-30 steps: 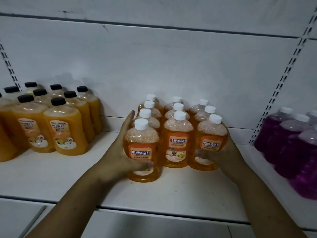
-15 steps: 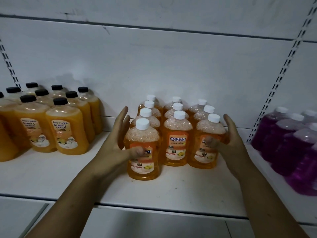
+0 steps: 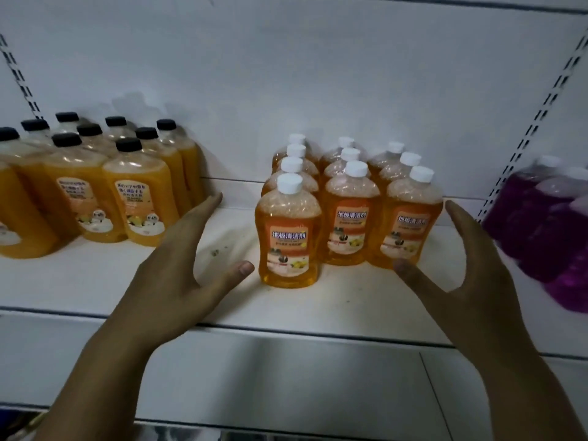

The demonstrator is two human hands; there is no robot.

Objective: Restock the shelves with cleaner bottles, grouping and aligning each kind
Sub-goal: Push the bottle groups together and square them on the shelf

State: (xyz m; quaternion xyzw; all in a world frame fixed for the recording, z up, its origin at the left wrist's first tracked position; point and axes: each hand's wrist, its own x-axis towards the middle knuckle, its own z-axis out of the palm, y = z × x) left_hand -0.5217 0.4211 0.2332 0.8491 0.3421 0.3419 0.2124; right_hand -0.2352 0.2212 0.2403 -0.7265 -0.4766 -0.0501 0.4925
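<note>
Orange white-capped bottles are standing released as the left hand and right hand are pulling away, fingers straight and empty, the group seemingly aligned.

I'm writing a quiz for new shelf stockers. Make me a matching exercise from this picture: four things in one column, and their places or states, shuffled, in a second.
1. black-capped bottles
2. white-capped bottles
3. purple bottles
4. left hand

A. right end of the shelf
B. open, touching no bottle
C. left end of the shelf
D. middle of the shelf

Pairs: 1-C, 2-D, 3-A, 4-B
</note>
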